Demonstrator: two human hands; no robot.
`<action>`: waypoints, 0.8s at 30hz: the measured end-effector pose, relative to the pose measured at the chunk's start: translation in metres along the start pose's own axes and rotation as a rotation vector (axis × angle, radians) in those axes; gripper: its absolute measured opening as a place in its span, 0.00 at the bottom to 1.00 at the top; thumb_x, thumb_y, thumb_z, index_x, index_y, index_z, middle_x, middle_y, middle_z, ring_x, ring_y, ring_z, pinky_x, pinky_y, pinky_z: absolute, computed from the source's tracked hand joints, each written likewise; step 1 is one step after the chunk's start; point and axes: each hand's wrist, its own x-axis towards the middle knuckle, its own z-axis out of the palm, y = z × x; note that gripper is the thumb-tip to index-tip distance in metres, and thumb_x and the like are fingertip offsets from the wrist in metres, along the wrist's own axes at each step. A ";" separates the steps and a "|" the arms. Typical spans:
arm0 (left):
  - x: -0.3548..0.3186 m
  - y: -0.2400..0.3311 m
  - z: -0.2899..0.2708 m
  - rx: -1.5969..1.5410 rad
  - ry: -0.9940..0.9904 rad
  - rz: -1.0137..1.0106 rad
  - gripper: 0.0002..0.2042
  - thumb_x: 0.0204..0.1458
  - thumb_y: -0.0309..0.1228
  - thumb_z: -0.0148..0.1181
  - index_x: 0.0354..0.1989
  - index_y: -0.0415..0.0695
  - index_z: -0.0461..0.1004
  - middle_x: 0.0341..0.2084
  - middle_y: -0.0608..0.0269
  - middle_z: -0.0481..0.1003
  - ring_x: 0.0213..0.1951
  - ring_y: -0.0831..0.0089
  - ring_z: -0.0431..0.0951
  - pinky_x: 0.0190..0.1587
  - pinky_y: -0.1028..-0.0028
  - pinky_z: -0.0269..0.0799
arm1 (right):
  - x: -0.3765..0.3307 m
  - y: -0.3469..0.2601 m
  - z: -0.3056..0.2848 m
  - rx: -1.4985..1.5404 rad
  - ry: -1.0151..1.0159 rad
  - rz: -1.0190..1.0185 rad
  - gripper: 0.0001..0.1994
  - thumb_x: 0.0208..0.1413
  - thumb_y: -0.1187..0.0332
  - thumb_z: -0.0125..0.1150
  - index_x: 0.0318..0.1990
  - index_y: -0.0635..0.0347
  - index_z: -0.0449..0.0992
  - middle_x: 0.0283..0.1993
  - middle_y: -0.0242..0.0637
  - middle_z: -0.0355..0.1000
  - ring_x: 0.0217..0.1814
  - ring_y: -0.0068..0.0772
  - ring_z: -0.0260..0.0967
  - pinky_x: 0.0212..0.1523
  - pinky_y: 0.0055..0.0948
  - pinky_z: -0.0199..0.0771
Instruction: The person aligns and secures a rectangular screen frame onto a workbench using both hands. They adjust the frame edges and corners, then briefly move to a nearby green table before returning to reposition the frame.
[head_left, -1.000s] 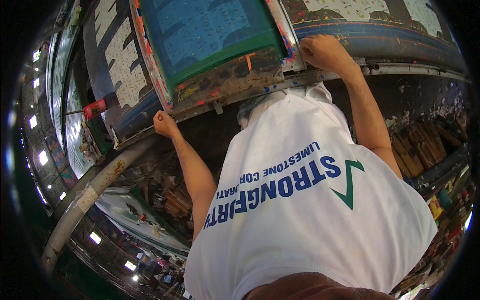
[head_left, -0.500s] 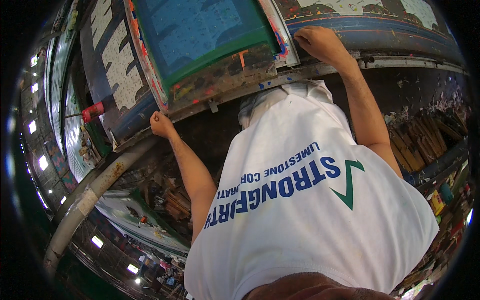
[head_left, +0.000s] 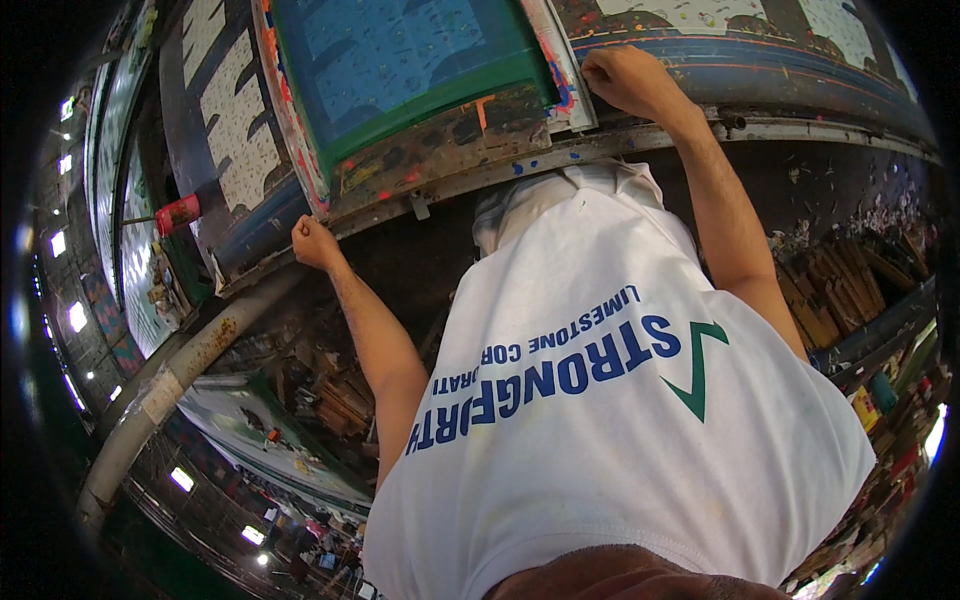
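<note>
In front of me a screen-printing frame (head_left: 292,110) lies on a long printing table, its blue mesh (head_left: 390,70) bordered in green. Red, orange and blue paint smears mark its side rails. My left hand (head_left: 316,243) is closed at the table's front edge, just below the frame's lower left corner; what its fingers hold, if anything, is hidden. My right hand (head_left: 632,82) is curled closed beside the right rail (head_left: 562,85), over the tabletop. Its fingertips are tucked out of sight, so I cannot tell whether they grip the rail.
Pale patterned sheets (head_left: 240,125) lie on the table either side of the frame. A metal rail (head_left: 790,124) runs along its front edge. A red cup-like container (head_left: 178,215) sits at the left, above a rusty curved pipe (head_left: 200,350). Stacked wooden pieces (head_left: 840,285) lie beneath the table.
The whole view has shifted slightly. Both hands stay closed and keep about the same places beside the frame.
</note>
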 end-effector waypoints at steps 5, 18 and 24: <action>0.000 0.000 0.001 -0.004 -0.001 -0.032 0.16 0.58 0.40 0.64 0.40 0.38 0.87 0.35 0.54 0.86 0.37 0.59 0.86 0.45 0.61 0.78 | 0.002 -0.003 -0.002 -0.017 -0.039 0.016 0.07 0.58 0.66 0.64 0.39 0.60 0.78 0.35 0.47 0.80 0.40 0.56 0.79 0.41 0.50 0.77; -0.001 0.003 -0.002 0.013 -0.004 -0.018 0.16 0.58 0.41 0.64 0.41 0.39 0.87 0.35 0.55 0.87 0.37 0.57 0.86 0.44 0.60 0.78 | -0.015 -0.005 0.001 0.173 0.139 0.029 0.11 0.66 0.64 0.64 0.46 0.62 0.83 0.39 0.48 0.82 0.39 0.52 0.80 0.39 0.44 0.78; -0.006 0.013 -0.006 0.003 -0.003 -0.026 0.17 0.58 0.42 0.64 0.42 0.40 0.87 0.37 0.53 0.87 0.40 0.55 0.87 0.47 0.59 0.79 | -0.008 -0.005 0.006 0.142 0.098 0.078 0.11 0.65 0.65 0.65 0.44 0.63 0.85 0.36 0.48 0.83 0.36 0.52 0.81 0.39 0.43 0.79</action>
